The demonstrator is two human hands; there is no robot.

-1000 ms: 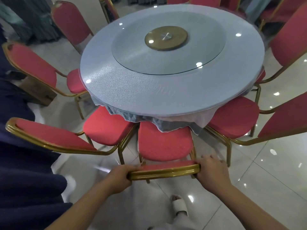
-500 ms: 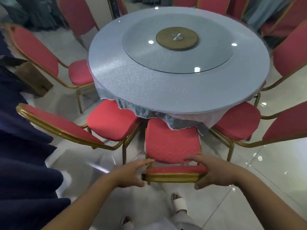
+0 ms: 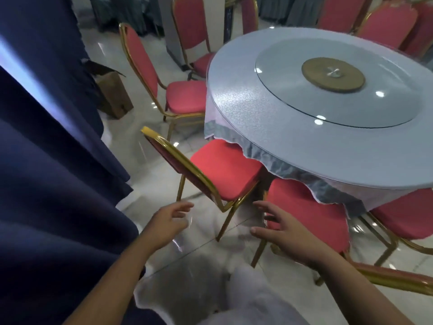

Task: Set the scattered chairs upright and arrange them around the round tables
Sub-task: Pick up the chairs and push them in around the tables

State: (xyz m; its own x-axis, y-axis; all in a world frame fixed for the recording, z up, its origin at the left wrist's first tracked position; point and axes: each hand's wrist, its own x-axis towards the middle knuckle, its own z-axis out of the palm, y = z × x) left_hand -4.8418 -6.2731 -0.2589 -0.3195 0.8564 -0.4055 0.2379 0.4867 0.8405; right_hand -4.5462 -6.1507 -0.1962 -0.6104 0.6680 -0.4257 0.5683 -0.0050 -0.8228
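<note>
Chairs ring the round table [image 3: 269,127]; all the ones in view stand upright, red seats, gold frames. Nearest left chair [image 3: 225,172] sits with its seat partly under the grey tablecloth [image 3: 290,170], backrest rail angled toward the camera. Next chair to the right [image 3: 309,214] also tucked under the cloth, its backrest rail low at frame right under the forearm.

Left hand [image 3: 169,219] open, fingers spread and loosely curled, holding nothing, just beside the left chair's rear leg. Right hand [image 3: 283,228] open too, fingers splayed, empty, hovering over the gap between the two chairs; looks clear of both frames, though motion blur makes contact hard to rule out.

Judged step: reaching for the left chair to square it to the table. To do it well: grip the top rail of the backrest with both hands, one near each end, not the leg. Slide rather than lift, tile floor [image 3: 150,179] looks glossy and slick. Push along a line toward the table centre so the back faces straight out. Keep spacing even with the neighbours; avoid snagging the hanging cloth. Dark blue drape [image 3: 54,160] hangs close on the left, so little room to step back.
</note>
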